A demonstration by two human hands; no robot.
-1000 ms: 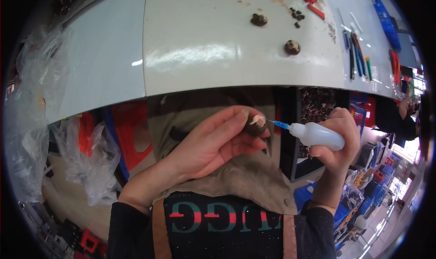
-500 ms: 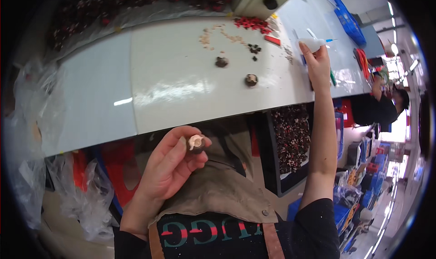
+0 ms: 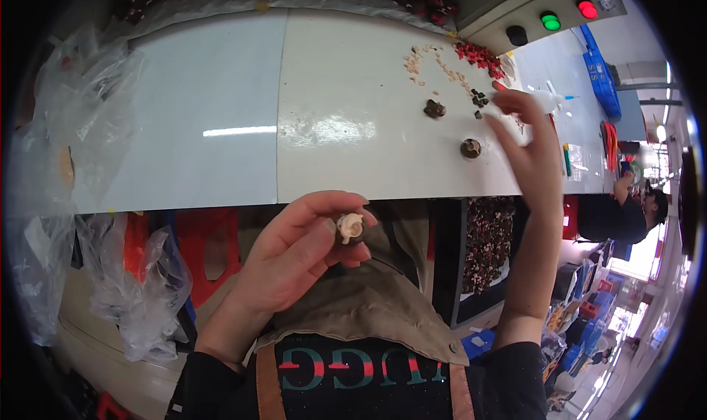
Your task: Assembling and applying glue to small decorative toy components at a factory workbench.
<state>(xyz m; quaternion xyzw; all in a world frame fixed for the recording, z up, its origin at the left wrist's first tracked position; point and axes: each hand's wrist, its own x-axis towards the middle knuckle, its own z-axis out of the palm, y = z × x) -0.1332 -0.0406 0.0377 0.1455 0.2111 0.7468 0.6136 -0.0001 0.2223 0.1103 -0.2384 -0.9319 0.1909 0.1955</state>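
Observation:
My left hand (image 3: 291, 261) pinches a small round dark brown piece with a cream-coloured top (image 3: 351, 228) between thumb and fingers, in front of the table's near edge. My right hand (image 3: 536, 140) is over the table with thumb and fingers apart and nothing visible between them. Its fingertips are nearest to a few small black bits (image 3: 480, 98). Just beyond the hand lies a white squeeze bottle (image 3: 547, 100) with a blue tip, partly hidden by it. Two similar brown pieces sit on the table: a cream-topped one (image 3: 470, 149) and a darker one (image 3: 434, 109).
Loose cream bits (image 3: 414, 65) and red bits (image 3: 482, 57) lie farther back. A control box (image 3: 549, 15) with lit buttons stands at the far right. Under the table edge is a black tray (image 3: 453, 273) of brown pieces. Clear plastic bags (image 3: 147, 302) hang at left. Another person (image 3: 615, 214) sits at right.
My right hand has let go of the squeeze bottle, which now lies on the table, and has come left toward the small black bits. The left hand still holds its piece. The view has shifted.

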